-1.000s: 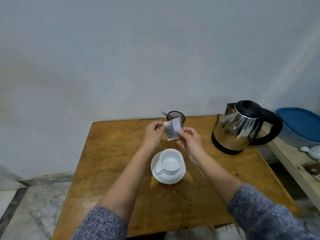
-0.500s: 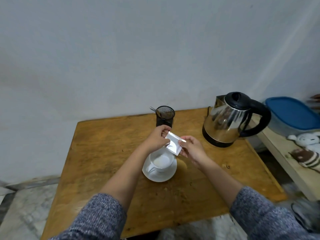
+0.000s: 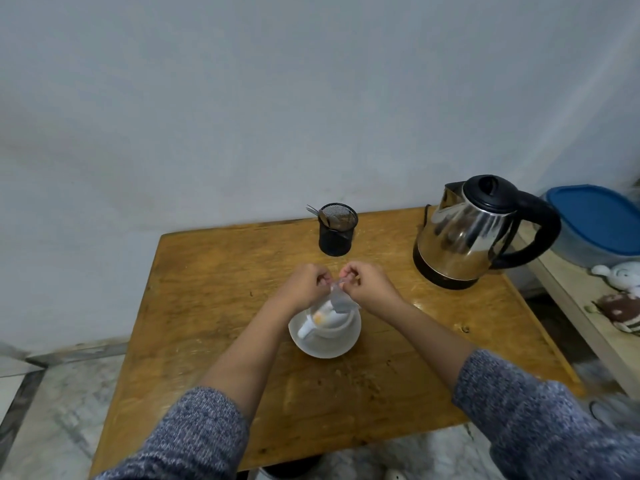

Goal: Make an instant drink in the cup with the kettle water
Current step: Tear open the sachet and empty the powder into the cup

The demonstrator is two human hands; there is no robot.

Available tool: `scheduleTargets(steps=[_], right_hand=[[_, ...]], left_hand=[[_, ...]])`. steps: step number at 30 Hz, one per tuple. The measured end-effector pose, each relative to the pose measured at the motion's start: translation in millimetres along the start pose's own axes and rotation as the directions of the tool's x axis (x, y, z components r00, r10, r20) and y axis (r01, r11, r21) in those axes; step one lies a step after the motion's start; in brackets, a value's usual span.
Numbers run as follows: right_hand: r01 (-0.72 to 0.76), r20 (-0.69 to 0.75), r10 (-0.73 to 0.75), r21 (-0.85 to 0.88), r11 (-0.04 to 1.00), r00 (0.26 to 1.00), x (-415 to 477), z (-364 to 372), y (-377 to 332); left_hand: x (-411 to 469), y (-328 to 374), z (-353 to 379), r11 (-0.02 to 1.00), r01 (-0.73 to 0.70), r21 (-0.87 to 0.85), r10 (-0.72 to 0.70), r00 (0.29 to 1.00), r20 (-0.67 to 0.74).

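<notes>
Both hands, left (image 3: 304, 285) and right (image 3: 367, 284), pinch sachet (image 3: 337, 299) top over cup (image 3: 329, 322) on saucer (image 3: 325, 346); kettle (image 3: 464, 237) right on counter (image 3: 214, 289).

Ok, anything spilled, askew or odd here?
Nothing stands out. Left hand and right hand pinch the sachet over the cup; kettle and holder stand upright. Dark specks on the table near the saucer could be crumbs or wood marks.
</notes>
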State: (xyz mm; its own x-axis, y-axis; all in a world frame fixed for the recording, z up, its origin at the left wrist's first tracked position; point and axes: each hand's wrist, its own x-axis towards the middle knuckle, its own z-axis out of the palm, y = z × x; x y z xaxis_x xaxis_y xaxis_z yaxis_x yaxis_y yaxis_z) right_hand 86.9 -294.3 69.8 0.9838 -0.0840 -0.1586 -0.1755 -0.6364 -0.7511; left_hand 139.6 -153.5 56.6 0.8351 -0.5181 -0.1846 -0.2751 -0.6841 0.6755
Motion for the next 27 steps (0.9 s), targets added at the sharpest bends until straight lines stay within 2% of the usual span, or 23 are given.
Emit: scheduleTargets(steps=[4,8,11,13,17,21,27], right_hand=[[0.056,0.059,-0.053,-0.056,0.997,0.997,6.4,3.1,-5.4],[0.036,0.127,-0.025,-0.087,0.996,0.992,6.1,-1.7,-8.7],[0.056,0.217,0.004,-0.274,0.96,0.976,5.1,-9.9,-9.9],[0.039,0.223,0.041,-0.341,0.939,0.974,4.0,-13.4,-12.4],[0.006,0.201,0.085,-0.416,0.909,0.976,3.3,-12.9,-18.8],[0.055,0.214,0.07,-0.529,0.847,0.974,0.7,-8.7,-26.3],[0.091,0.243,0.051,-0.537,0.838,0.969,-1.5,-7.6,-32.8]], left_hand=[[-9.3,-12.3,4.2,0.993,0.027,-0.111,-0.032,0.999,-0.042],[-19.4,-17.7,9.6,0.971,0.054,-0.233,-0.078,0.992,-0.098],[-25.9,-18.6,13.2,0.94,0.045,-0.337,-0.097,0.986,-0.139],[-28.7,-18.4,14.2,0.924,0.052,-0.38,-0.121,0.98,-0.161],[-30.5,-16.5,13.4,0.94,0.081,-0.332,-0.131,0.983,-0.131],[-31.7,-13.9,5.5,0.95,0.056,-0.308,-0.091,0.991,-0.099],[-36.1,-17.3,-1.7,0.977,0.019,-0.214,-0.045,0.992,-0.116]])
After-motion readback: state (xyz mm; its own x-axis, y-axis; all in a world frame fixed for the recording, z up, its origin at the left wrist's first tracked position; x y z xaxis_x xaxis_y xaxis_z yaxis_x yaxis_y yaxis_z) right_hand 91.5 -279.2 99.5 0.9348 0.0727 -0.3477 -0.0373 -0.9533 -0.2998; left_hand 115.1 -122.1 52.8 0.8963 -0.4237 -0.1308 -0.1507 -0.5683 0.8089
